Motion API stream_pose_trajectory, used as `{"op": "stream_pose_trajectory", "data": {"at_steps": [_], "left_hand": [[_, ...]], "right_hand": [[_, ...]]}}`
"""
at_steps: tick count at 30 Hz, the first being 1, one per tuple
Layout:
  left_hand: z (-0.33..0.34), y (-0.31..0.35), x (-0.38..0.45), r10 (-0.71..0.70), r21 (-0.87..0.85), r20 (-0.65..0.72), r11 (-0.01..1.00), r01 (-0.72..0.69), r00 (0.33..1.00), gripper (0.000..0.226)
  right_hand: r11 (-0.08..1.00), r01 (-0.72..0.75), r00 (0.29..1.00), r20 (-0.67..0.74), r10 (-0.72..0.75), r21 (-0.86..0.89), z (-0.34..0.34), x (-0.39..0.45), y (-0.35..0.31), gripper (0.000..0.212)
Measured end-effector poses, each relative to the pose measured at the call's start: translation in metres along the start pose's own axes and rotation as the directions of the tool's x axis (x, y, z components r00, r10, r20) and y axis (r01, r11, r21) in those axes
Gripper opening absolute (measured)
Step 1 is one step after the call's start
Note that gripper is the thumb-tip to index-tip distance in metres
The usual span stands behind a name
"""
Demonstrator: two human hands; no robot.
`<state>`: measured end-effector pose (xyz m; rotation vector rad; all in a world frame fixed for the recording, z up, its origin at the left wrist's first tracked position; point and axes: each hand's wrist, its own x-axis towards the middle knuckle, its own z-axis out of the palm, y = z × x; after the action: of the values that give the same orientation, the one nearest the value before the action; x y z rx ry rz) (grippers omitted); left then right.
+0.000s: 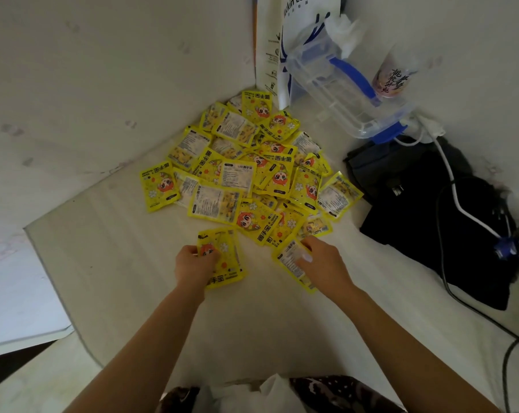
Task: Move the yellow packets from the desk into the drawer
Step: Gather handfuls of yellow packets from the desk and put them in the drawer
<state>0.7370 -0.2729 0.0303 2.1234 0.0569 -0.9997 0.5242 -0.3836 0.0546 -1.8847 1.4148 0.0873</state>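
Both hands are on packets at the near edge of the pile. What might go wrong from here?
The left hand grips several stacked packets; the slick stack might fan out and drop. The right hand pinches one packet beside the heaped pile, and may drag neighbours. A wide sweep risks snagging the white cable.

The yellow packets (pixel 246 171) are showing as glossy plastic film, catching soft glare. The desk (pixel 118 263) is looking matt and smooth (pale, faintly grained). The clear container (pixel 338 93) is reading as hard, shiny transparent plastic with blue plastic clips. The black bundle (pixel 431 231) is appearing as soft matt cloth, and the white cable (pixel 461 204) crossing it is looking like smooth plastic.
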Motion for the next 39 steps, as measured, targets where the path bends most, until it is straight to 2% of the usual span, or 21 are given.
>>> {"op": "stream_pose_trajectory", "data": {"at_steps": [3, 4, 7, 9, 10, 11, 13, 14, 16, 18, 21, 23, 25, 31, 36, 39], "left_hand": [[-0.021, 0.002, 0.003, 0.049, 0.003, 0.029, 0.999, -0.05, 0.998, 0.034], [-0.027, 0.004, 0.004, 0.072, 0.005, 0.036, 0.997, -0.072, 0.997, 0.034], [-0.036, 0.021, 0.007, 0.159, 0.027, 0.075, 0.987, -0.161, 0.984, 0.039], [-0.036, 0.037, 0.013, 0.231, 0.076, 0.123, 0.967, -0.242, 0.965, 0.046], [-0.035, 0.045, 0.018, 0.27, 0.124, 0.145, 0.949, -0.288, 0.952, 0.048], [-0.033, 0.054, 0.022, 0.307, 0.172, 0.175, 0.926, -0.336, 0.935, 0.044], [-0.027, 0.07, 0.032, 0.369, 0.25, 0.24, 0.87, -0.424, 0.898, 0.023], [-0.023, 0.077, 0.038, 0.396, 0.292, 0.267, 0.836, -0.465, 0.879, 0.011], [-0.013, 0.092, 0.049, 0.433, 0.384, 0.303, 0.76, -0.525, 0.849, 0.01], [-0.004, 0.103, 0.062, 0.473, 0.527, 0.331, 0.625, -0.576, 0.817, 0.006], [0.006, 0.109, 0.087, 0.507, 0.664, 0.46, 0.349, -0.662, 0.729, 0.023], [0.009, 0.112, 0.096, 0.481, 0.696, 0.524, 0.235, -0.679, 0.703, 0.045], [0.011, 0.113, 0.097, 0.477, 0.713, 0.544, 0.172, -0.68, 0.691, 0.053], [0.01, 0.109, 0.079, 0.527, 0.746, 0.506, 0.131, -0.653, 0.683, 0.045], [-0.002, 0.098, 0.074, 0.608, 0.721, 0.451, 0.184, -0.668, 0.654, 0.027], [-0.011, 0.091, 0.068, 0.65, 0.685, 0.434, 0.212, -0.697, 0.624, 0.025]], "right_hand": [[0.995, -0.014, 1.0, -0.008, 0.015, 0.095, -0.011, 0.008, -0.004, 0.044], [0.993, -0.024, 1.0, -0.01, 0.025, 0.118, -0.014, 0.013, -0.006, 0.041], [0.978, -0.051, 0.998, -0.019, 0.056, 0.201, -0.024, 0.029, -0.009, 0.011], [0.97, -0.053, 0.998, -0.031, 0.062, 0.236, -0.034, 0.04, -0.014, 0.027], [0.966, -0.057, 0.997, -0.037, 0.069, 0.253, -0.038, 0.049, -0.015, 0.022], [0.959, -0.067, 0.996, -0.041, 0.081, 0.277, -0.043, 0.056, -0.017, 0.012], [0.922, -0.091, 0.99, -0.069, 0.125, 0.376, -0.05, 0.072, -0.022, 0.015], [0.898, -0.111, 0.984, -0.079, 0.159, 0.426, -0.053, 0.079, -0.023, 0.016], [0.852, -0.132, 0.974, -0.094, 0.207, 0.507, -0.058, 0.094, -0.023, 0.012], [0.789, -0.168, 0.959, -0.086, 0.269, 0.591, -0.06, 0.108, -0.022, 0.017], [0.732, -0.216, 0.934, -0.081, 0.347, 0.646, -0.059, 0.128, -0.017, 0.027], [0.719, -0.239, 0.925, -0.072, 0.373, 0.653, -0.058, 0.136, -0.016, 0.027], [0.705, -0.249, 0.923, -0.058, 0.381, 0.664, -0.057, 0.141, -0.018, 0.025], [0.719, -0.271, 0.919, -0.05, 0.39, 0.64, -0.055, 0.152, -0.022, 0.031], [0.74, -0.247, 0.927, -0.071, 0.369, 0.625, -0.055, 0.149, -0.021, 0.028], [0.736, -0.219, 0.932, -0.085, 0.351, 0.641, -0.056, 0.142, -0.02, 0.021]]}}
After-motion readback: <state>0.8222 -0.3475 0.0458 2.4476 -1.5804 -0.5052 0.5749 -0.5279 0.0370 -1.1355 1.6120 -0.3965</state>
